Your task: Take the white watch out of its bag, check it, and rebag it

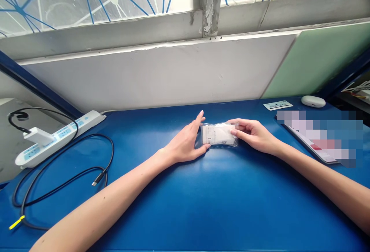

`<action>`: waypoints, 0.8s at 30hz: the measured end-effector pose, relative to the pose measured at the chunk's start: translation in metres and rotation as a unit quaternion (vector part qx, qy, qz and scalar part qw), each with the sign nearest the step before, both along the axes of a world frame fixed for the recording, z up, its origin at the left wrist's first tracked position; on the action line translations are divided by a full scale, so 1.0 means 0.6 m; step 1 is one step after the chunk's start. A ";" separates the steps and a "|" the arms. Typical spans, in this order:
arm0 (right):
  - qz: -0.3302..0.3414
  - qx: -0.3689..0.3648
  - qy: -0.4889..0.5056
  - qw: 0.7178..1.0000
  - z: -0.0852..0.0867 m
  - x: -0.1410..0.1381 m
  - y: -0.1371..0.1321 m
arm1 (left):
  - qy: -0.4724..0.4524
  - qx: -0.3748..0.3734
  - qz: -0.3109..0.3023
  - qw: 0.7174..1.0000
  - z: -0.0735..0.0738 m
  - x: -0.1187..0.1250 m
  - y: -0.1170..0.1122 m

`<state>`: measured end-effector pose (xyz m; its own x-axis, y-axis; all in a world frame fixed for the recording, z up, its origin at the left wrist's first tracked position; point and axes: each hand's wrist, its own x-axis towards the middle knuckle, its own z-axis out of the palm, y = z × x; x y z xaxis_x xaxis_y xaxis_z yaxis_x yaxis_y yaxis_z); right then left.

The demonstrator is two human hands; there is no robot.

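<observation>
A small clear plastic packet point(219, 135) with a white item inside lies on the blue table point(202, 205), a little past its middle. My left hand point(186, 142) grips the packet's left end, thumb below and fingers stretched up along its edge. My right hand point(254, 134) pinches the packet's right end with its fingers curled round it. Both forearms reach in from the near edge.
A white power strip point(58, 138) with a white plug lies at the left, with a black cable point(66, 178) looped in front of it. At the back right sit a white oval case point(313, 101), a small label card point(278, 105) and a flat blurred item point(318, 136).
</observation>
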<state>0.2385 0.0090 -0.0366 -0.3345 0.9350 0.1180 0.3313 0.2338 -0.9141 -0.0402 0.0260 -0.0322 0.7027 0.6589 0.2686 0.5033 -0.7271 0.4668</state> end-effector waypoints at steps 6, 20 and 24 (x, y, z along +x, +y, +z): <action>-0.022 0.058 -0.052 0.997 -0.003 0.000 0.002 | -0.011 0.013 -0.005 1.000 0.002 0.003 0.001; 0.075 0.274 -0.314 0.906 -0.007 0.033 0.012 | 0.056 -0.003 0.016 0.998 0.008 0.007 0.003; 0.085 0.263 -0.334 0.901 -0.011 0.035 0.011 | 0.082 0.010 0.020 0.996 0.004 0.006 0.002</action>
